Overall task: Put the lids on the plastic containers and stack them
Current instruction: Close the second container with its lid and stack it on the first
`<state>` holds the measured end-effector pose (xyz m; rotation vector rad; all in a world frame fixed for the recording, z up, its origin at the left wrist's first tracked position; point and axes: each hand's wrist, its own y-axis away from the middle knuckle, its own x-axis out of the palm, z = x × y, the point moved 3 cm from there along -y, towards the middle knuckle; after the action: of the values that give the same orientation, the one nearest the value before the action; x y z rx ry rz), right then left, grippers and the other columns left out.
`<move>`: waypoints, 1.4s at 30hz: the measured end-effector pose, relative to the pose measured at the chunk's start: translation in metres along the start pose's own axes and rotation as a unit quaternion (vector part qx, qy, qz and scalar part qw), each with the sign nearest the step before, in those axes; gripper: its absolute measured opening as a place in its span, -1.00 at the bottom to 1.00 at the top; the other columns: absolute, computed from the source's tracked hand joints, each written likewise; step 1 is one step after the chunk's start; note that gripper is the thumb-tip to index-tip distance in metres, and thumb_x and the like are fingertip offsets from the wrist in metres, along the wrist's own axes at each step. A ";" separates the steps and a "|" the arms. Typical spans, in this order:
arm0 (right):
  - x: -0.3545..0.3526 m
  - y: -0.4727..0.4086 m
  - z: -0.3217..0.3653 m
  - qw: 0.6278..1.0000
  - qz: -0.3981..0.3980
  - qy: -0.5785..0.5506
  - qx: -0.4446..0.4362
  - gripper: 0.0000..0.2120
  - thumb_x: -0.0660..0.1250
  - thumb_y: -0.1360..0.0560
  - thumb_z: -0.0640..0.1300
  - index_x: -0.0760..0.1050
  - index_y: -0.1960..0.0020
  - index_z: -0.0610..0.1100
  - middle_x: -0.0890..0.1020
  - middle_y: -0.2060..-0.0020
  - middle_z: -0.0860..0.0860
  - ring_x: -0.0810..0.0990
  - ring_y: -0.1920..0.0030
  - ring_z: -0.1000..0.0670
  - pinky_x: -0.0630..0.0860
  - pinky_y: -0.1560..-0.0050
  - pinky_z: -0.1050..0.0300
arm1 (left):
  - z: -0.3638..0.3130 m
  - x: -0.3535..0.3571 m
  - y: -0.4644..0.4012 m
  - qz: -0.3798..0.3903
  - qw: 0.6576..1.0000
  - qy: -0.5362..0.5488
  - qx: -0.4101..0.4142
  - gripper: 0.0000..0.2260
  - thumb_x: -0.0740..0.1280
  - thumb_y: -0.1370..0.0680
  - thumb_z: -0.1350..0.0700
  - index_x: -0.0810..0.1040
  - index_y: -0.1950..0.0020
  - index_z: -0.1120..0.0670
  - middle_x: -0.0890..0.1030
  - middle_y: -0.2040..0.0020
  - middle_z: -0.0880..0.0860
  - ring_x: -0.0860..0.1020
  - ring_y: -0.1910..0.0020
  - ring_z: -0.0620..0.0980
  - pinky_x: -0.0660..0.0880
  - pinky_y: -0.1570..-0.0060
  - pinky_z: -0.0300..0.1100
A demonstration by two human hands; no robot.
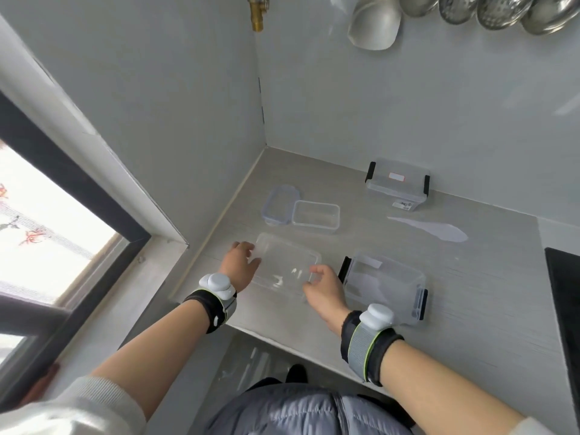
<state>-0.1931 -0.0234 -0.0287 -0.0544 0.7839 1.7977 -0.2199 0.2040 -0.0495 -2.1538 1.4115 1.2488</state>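
Observation:
A clear rectangular plastic container [287, 265] lies on the counter between my hands, and whether a lid sits on it I cannot tell. My left hand [240, 263] holds its left end and my right hand [323, 285] holds its right end. To the right stands a clear box with black clips [386, 285], open and without a lid. Farther back sit a clear lidless tub [315, 216] and, touching its left side, a blue-tinted clip-lid container [281, 204]. At the back wall stands a lidded box with black clips [397, 185].
The grey counter [470, 293] meets walls at the left and back. A black hob edge [565, 296] lies at the right. Metal ladles and strainers [489, 9] hang above. A window [47, 233] is at the left. A pale patch [430, 229] lies on the counter.

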 end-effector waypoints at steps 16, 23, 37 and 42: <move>-0.135 -0.029 -0.022 0.952 -0.301 -0.057 -0.021 -0.75 0.35 -0.47 -0.27 0.51 -0.14 -0.15 0.61 -0.07 -0.10 0.62 -0.02 -0.12 0.50 -0.05 0.10 | -0.137 0.042 -0.008 0.082 0.983 0.149 0.074 -0.82 0.43 -0.49 0.09 0.67 -0.02 0.14 0.68 0.20 0.02 0.67 0.29 0.02 0.65 0.06 -0.01; -0.183 -0.022 -0.061 0.929 -0.361 -0.079 0.023 -0.81 0.33 -0.46 -0.30 0.59 -0.05 -0.16 0.70 0.04 -0.10 0.67 0.07 -0.14 0.59 -0.06 0.00 | -0.178 0.083 0.010 0.160 0.974 0.141 0.083 -0.89 0.40 -0.49 0.15 0.67 0.16 0.18 0.69 0.29 0.11 0.67 0.31 0.06 0.67 0.14 0.03; -0.182 -0.015 -0.096 0.945 -0.326 -0.017 0.029 -0.78 0.30 -0.49 -0.29 0.60 -0.10 -0.15 0.68 0.04 -0.06 0.64 0.06 -0.06 0.54 -0.02 0.12 | -0.185 0.104 0.018 0.177 0.980 0.017 0.088 -0.74 0.34 -0.49 0.15 0.53 0.34 0.29 0.54 0.44 0.03 0.45 0.47 -0.09 0.38 0.52 -0.36; -0.183 -0.012 -0.097 0.948 -0.318 -0.003 0.016 -0.76 0.33 -0.49 -0.28 0.60 -0.13 -0.14 0.67 0.04 -0.03 0.64 0.05 -0.04 0.58 -0.06 0.06 | -0.183 0.106 0.015 0.185 0.978 0.049 0.080 -0.81 0.39 -0.47 0.17 0.61 0.23 0.30 0.68 0.30 0.18 0.67 0.29 0.12 0.63 0.21 -0.07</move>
<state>-0.1451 -0.2252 -0.0356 -0.2522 0.6907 1.1708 -0.1236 0.0170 -0.0210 -1.9272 1.9525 1.1078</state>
